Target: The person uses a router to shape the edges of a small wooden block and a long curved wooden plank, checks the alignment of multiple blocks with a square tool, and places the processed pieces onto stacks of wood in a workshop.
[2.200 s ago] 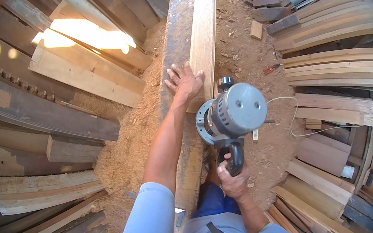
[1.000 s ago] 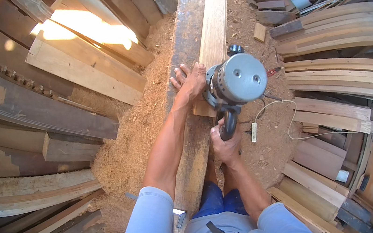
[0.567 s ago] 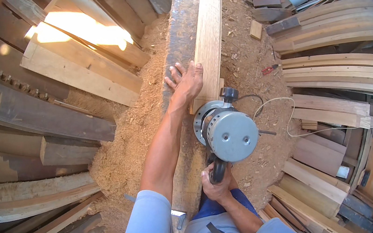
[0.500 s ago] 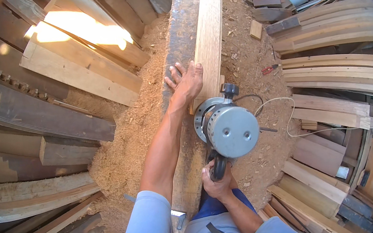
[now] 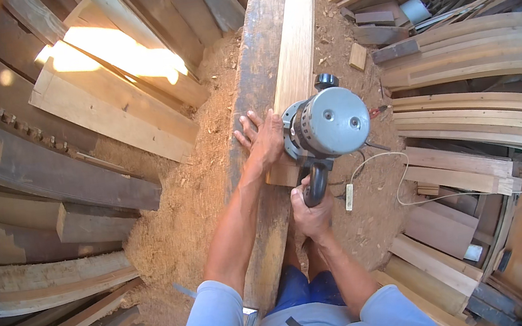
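We have the router [image 5: 335, 123] at the near end of a pale board [image 5: 292, 47], our right hand's [image 5: 314, 215] fingers wrapped round its black handle [image 5: 317, 185]. Our left hand [image 5: 266, 142] lies back-up, fingers spread, across board and worn surface [image 5: 256, 51]. Sawdust [image 5: 172, 240] blankets the floor [image 5: 374, 220]; timber [image 5: 50, 164] crowds left and right, near to far.

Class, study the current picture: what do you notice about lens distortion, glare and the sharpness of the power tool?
Head view: the stacked pale wooden planks at right appear bowed near the dark rim; head view: white glare hides part of the wide tan wooden board at upper left; head view: the round grey power tool is fairly clear.
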Action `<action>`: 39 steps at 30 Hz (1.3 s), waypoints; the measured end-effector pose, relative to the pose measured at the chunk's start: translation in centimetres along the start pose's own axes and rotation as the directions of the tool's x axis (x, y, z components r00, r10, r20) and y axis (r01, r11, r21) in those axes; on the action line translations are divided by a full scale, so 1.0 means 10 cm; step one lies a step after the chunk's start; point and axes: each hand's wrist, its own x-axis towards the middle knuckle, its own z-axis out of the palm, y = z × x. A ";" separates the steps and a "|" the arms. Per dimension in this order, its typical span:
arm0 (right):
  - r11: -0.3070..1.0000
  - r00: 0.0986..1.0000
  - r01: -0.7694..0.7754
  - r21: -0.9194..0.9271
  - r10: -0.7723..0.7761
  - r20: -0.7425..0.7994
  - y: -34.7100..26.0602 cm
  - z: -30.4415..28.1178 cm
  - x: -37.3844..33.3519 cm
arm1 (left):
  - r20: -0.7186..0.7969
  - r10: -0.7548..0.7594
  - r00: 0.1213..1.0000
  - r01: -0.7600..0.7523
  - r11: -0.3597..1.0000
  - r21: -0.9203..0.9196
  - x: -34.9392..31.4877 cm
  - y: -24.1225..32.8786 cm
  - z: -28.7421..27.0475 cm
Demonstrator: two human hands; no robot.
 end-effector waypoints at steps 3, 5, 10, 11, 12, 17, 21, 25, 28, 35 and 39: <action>0.996 0.997 0.079 -0.028 -0.079 0.009 0.12 0.01 0.27 | -0.006 -0.007 1.000 0.007 0.999 0.038 -0.01 0.01 0.04; 1.000 1.000 0.025 0.016 -0.025 -0.002 0.07 0.04 0.42 | -0.016 -0.007 1.000 0.008 0.998 0.058 -0.01 0.01 0.03; 0.998 1.000 0.012 0.064 -0.011 -0.014 0.13 0.08 0.85 | -0.059 0.008 0.998 -0.002 0.994 0.105 -0.04 0.09 0.00; 0.998 1.000 0.013 0.064 -0.012 -0.017 0.15 0.07 0.93 | -0.059 -0.007 0.998 0.016 0.988 0.152 -0.03 0.13 -0.01; 0.998 1.000 0.019 0.068 -0.017 -0.017 0.16 0.08 1.03 | -0.068 -0.019 0.998 0.032 0.979 0.200 0.00 0.19 -0.06; 0.995 0.996 0.087 0.042 -0.086 -0.038 0.14 0.14 1.49 | -0.203 -0.017 0.979 0.058 0.978 0.199 0.47 0.57 -0.14; 0.993 0.993 0.115 -0.005 -0.115 -0.040 -0.03 0.20 1.88 | -0.256 -0.200 0.946 0.206 0.979 -0.005 0.84 0.82 0.03; 0.995 0.994 0.101 0.019 -0.100 -0.037 0.02 0.22 2.30 | -0.380 -0.209 0.901 0.211 0.977 -0.037 0.95 0.86 0.21; 0.993 0.996 0.084 0.079 -0.083 -0.016 -0.02 0.25 2.63 | -0.490 -0.176 0.854 0.213 0.977 0.019 0.95 0.85 0.30; 0.991 0.994 0.110 0.080 -0.108 -0.027 -0.02 0.34 3.44 | -0.544 -0.146 0.826 0.270 0.950 0.156 1.01 0.95 0.35; 0.958 0.958 0.284 0.019 -0.283 -0.051 -0.08 0.40 3.96 | -0.557 -0.122 0.821 0.284 0.934 0.214 1.02 0.97 0.35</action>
